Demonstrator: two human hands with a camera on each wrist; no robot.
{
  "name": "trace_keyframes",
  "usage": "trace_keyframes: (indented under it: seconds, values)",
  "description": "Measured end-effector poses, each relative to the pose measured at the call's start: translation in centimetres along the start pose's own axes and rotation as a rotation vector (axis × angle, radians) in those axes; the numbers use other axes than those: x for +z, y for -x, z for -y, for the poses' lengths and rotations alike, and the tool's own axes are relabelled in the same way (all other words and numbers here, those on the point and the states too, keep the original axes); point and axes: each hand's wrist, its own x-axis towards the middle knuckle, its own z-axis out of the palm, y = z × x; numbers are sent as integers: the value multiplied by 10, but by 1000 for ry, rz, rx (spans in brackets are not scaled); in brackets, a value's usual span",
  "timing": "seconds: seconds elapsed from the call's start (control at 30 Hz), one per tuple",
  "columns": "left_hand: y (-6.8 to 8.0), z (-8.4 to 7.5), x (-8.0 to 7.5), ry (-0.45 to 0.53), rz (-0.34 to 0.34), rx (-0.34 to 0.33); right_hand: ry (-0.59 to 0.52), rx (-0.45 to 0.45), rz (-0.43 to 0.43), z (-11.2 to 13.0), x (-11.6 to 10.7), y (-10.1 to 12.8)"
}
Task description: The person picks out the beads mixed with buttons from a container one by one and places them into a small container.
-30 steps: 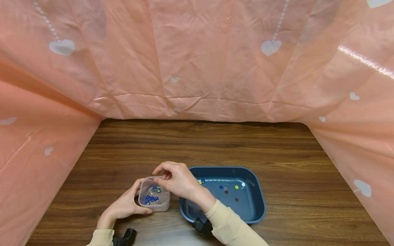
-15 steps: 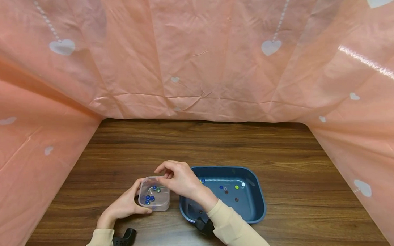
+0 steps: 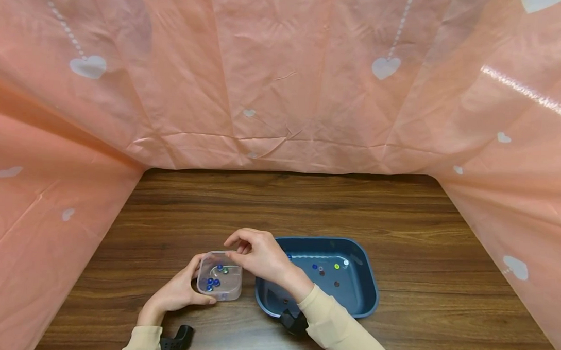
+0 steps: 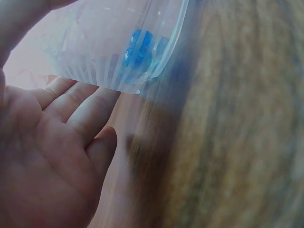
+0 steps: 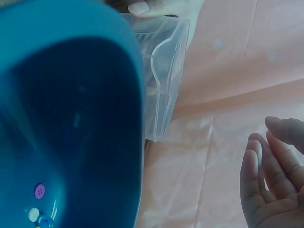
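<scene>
My left hand holds a small clear plastic box on the table, thumb at its near side and fingers round its far left. Inside lie several blue glass marbles and a greenish one. Two blue marbles show through the wall in the left wrist view. Over the box's far right corner hovers my right hand, fingers loosely bent. In the right wrist view its thumb and fingertips stand slightly apart, with nothing visible between them.
A dark blue basin stands right of the box, under my right forearm. It holds scattered buttons, including a yellow one, a purple one and a white one. Pink heart-patterned sheeting encloses the wooden table.
My right hand has drifted slightly right over the box's rim. One blue marble has left the front group inside the box, shifting toward the near wall. My left hand stays put.
</scene>
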Motion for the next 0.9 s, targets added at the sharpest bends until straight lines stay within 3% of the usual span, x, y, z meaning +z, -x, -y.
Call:
trace_keyframes:
  seconds: [0.37,0.9]
  values:
    - [0,4,1,20,5,47,-4,2,-14,-3,-4,1]
    - [-1,4,1,13,-2,45,3,29,-32,-4,-12,4]
